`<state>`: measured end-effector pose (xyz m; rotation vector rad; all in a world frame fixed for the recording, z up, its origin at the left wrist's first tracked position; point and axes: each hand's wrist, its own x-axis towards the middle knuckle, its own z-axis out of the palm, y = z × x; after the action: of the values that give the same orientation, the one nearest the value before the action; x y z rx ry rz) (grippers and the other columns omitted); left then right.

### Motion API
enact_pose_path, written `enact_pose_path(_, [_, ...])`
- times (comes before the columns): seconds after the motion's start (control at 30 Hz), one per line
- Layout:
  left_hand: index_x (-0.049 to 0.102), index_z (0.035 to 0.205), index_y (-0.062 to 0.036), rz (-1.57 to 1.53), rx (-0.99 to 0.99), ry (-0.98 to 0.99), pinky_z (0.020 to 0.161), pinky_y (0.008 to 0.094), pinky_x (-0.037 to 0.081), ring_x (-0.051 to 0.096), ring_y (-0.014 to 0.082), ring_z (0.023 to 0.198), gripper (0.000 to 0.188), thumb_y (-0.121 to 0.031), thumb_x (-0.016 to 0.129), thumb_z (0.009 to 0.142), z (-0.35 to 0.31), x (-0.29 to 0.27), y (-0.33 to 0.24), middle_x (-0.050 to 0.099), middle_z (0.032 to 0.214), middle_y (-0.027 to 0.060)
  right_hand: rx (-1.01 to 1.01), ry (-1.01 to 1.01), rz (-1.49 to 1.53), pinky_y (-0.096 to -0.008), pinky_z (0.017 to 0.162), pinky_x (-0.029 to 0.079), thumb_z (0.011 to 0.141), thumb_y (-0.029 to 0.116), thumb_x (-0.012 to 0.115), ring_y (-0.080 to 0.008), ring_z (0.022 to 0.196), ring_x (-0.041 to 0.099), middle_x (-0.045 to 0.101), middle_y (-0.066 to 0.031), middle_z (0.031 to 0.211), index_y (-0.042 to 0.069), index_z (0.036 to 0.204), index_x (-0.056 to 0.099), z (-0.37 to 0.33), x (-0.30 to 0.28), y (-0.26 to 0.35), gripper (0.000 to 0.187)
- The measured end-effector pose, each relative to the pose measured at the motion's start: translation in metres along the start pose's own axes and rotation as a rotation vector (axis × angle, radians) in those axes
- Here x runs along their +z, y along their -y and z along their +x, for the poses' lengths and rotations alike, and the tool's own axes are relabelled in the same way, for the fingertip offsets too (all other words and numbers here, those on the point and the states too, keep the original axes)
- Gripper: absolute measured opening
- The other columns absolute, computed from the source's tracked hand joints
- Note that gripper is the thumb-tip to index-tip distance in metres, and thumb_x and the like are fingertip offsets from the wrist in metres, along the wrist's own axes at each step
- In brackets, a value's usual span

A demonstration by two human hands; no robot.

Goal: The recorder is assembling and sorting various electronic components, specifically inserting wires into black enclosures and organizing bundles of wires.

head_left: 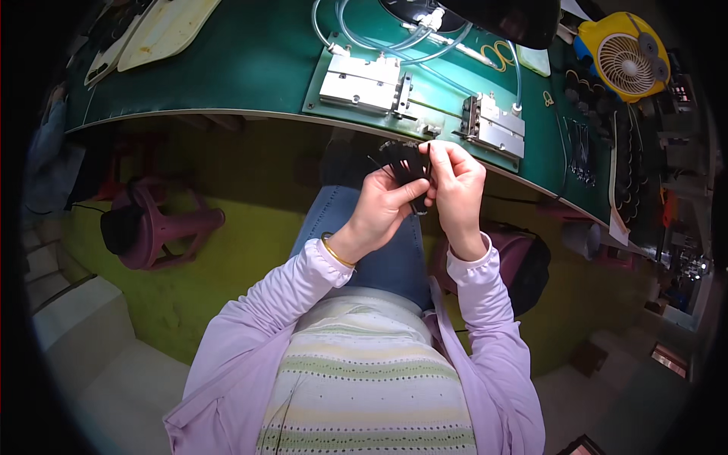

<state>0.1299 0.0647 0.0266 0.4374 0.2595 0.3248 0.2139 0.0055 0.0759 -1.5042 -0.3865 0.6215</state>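
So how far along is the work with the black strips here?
Done: cannot tell; a row of black pieces lies on the green bench. In hand: left hand and right hand hold a bundle of thin black strips over the lap. Left: the metal fixtures sit unloaded.

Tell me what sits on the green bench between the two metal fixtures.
In the head view, only bare green baseplate separates the left metal fixture from the right metal fixture, with one small block near its front edge.

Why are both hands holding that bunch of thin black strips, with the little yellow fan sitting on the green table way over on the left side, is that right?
Nearly. Both the left hand and the right hand do hold the bunch of thin black strips, but the yellow fan sits at the far right of the green table, not the left. The head view shows it.
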Motion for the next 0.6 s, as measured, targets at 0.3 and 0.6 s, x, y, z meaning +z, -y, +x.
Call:
enact_pose_path(0.3, [0.054,0.088,-0.0007,0.013,-0.015,0.021,0.064,0.0253,0.045,0.055,0.0132,0.070,0.009,0.002,0.052,0.079,0.006,0.001,-0.012,0.057,0.079,0.0068,-0.009,-0.068,0.020,-0.0153,0.032,0.025,0.085,0.015,0.050,-0.0004,0.036,0.033,0.042,0.0053,0.048,0.000,0.081,0.060,0.005,0.011,0.000,0.019])
enact_pose_path(0.6, [0.054,0.088,-0.0032,0.062,-0.033,0.043,0.064,0.0245,0.045,0.053,0.0116,0.068,0.008,-0.002,0.053,0.080,0.008,0.000,-0.014,0.056,0.078,0.0041,-0.010,-0.098,0.035,-0.0154,0.031,0.024,0.084,0.015,0.050,-0.0005,0.035,0.033,0.041,0.0052,0.047,-0.001,0.080,0.060,0.007,0.011,-0.004,0.019])
